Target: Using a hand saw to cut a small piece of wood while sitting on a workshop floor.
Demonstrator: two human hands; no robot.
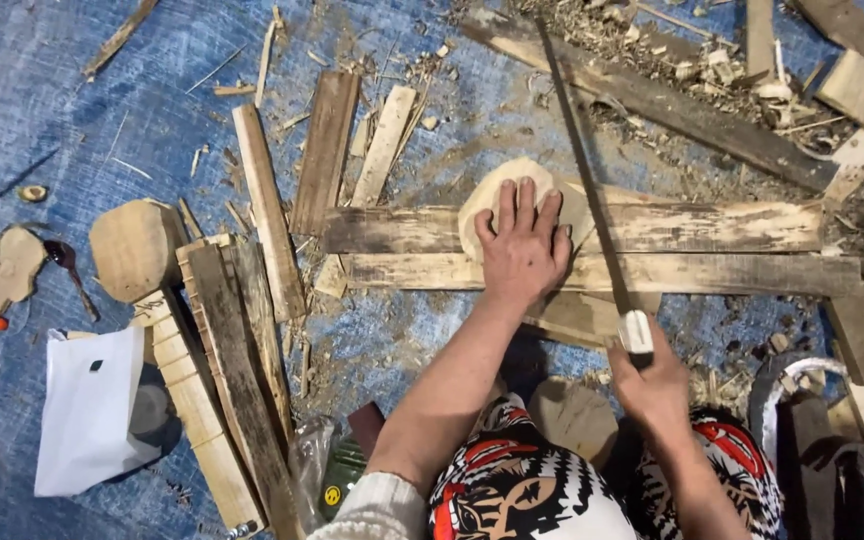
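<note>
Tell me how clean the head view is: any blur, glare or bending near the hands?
Head view: light is even and soft, no glare; the left hand on the pale wood piece is sharp; the saw blade looks slightly smeared; planks curve toward the frame edges.

A blue tarp [52, 110] carries wood planks [592, 250], shavings [652, 40] and perhaps a white bag [87, 410].

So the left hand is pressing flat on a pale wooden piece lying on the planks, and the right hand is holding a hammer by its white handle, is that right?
Not quite. The left hand does press flat on the pale wooden piece on the planks, but the right hand holds a long thin saw by its white handle, not a hammer. The head view shows the blade running away across the planks.
</note>
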